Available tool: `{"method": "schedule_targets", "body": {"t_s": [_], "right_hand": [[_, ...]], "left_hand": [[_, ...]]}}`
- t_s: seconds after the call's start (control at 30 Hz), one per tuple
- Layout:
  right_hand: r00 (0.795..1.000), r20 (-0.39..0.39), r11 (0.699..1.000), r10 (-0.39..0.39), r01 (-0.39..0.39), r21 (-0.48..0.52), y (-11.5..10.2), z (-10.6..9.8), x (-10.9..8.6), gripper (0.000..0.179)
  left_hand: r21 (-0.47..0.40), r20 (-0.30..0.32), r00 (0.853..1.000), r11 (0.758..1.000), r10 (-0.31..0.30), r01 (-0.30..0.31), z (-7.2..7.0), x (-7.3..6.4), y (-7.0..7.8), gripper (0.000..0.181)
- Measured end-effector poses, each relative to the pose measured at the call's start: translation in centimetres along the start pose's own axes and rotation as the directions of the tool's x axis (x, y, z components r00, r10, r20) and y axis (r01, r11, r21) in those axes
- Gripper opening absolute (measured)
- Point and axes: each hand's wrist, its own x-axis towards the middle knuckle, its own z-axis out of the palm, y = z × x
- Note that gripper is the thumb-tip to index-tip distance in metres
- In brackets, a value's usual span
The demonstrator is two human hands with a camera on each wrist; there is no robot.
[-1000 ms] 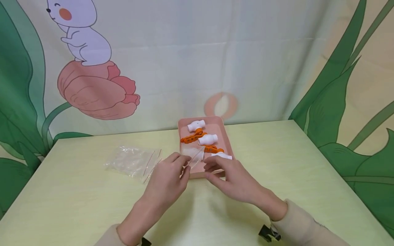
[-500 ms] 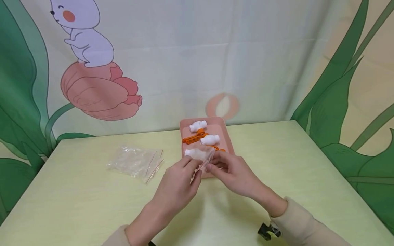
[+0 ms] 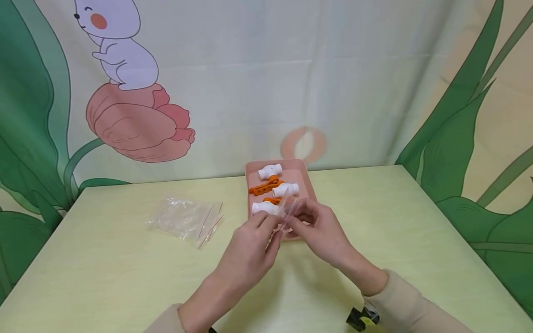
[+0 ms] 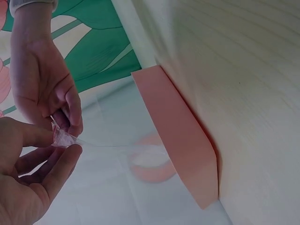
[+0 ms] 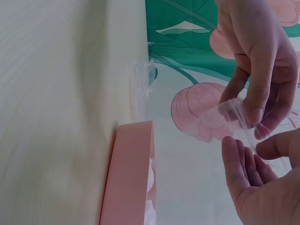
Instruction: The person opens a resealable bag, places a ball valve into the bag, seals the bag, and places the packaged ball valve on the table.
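Both hands meet over the pink tray (image 3: 310, 189) around a small clear zip bag (image 5: 228, 116). My left hand (image 3: 250, 245) pinches the bag's edge between thumb and fingers, as the left wrist view shows with the crumpled film (image 4: 63, 137). The right hand (image 3: 326, 233) comes from the other side, its thumb and fingertips on the film near the opening. Behind them in the tray lie several white plastic ball valves with orange handles; a far valve (image 3: 269, 171), a middle valve (image 3: 286, 189) and a near valve (image 3: 263, 207). Hands and bag hide the tray's near part.
Left of the tray, a pile of clear zip bags (image 3: 183, 219) lies on the pale table (image 3: 104, 263). A printed curtain (image 3: 233, 92) hangs right behind the table's far edge. The tray stands near that edge.
Both hands have come together: the left moved right with the bag, and the right now takes hold of the film too. The bag has turned from flat over the tray to upright.
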Motion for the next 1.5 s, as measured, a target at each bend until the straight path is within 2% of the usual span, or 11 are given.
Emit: {"method": "schedule_targets", "body": {"t_s": [0.17,0.43,0.6,0.8,0.9,0.97,1.07,1.17,1.3,1.4,1.5], "right_hand": [[0.999,-0.040,0.999,-0.011,0.013,0.045,0.0,0.2,0.1,0.008],[0.994,-0.067,0.993,-0.085,0.079,-0.083,0.4,-0.6,0.4,0.013],[0.996,-0.080,0.988,-0.049,0.037,-0.150,0.3,-1.2,0.6,0.015],[0.998,-0.066,0.989,-0.020,0.011,-0.145,0.1,-1.6,0.5,0.014],[0.999,-0.049,0.990,-0.018,0.011,-0.140,0.1,-1.6,0.5,0.012],[0.999,-0.043,0.989,-0.018,0.012,-0.147,0.0,-1.6,0.5,0.011],[0.999,-0.046,0.987,-0.013,0.006,-0.158,0.0,-1.7,0.5,0.010],[0.999,-0.051,0.987,-0.001,-0.007,-0.160,-0.1,-1.8,0.4,0.012],[0.999,-0.036,0.988,0.011,-0.016,-0.153,-0.2,-1.8,0.3,0.015],[1.000,-0.018,0.990,0.018,-0.021,-0.143,-0.2,-1.9,0.3,0.018],[0.999,0.003,0.992,0.032,-0.032,-0.125,-0.3,-1.9,0.3,0.018]], "left_hand": [[-0.016,0.007,1.000,1.000,-0.001,0.001,0.4,0.0,0.1,0.011],[-0.036,0.006,1.000,0.999,-0.017,0.017,0.7,-0.2,-0.1,0.014],[-0.042,-0.004,0.999,0.999,-0.032,0.032,0.7,-0.1,-0.1,0.013],[-0.064,0.011,1.000,0.998,-0.028,0.029,0.6,0.0,0.0,0.012],[-0.046,0.017,1.000,0.999,-0.026,0.027,0.5,0.0,-0.1,0.026],[-0.029,0.032,0.999,0.999,-0.031,0.032,0.3,0.1,-0.2,0.046],[0.008,0.099,0.994,0.999,-0.042,0.041,-0.1,0.2,-0.4,0.083],[0.043,0.201,0.978,0.998,-0.057,0.049,-0.3,0.4,-0.8,0.113],[0.065,0.298,0.952,0.997,-0.063,0.046,-0.4,0.6,-1.4,0.128],[0.058,0.333,0.941,0.998,-0.055,0.038,-0.4,0.6,-1.9,0.133],[0.052,0.347,0.937,0.998,-0.043,0.026,-0.3,0.7,-2.3,0.134]]}}
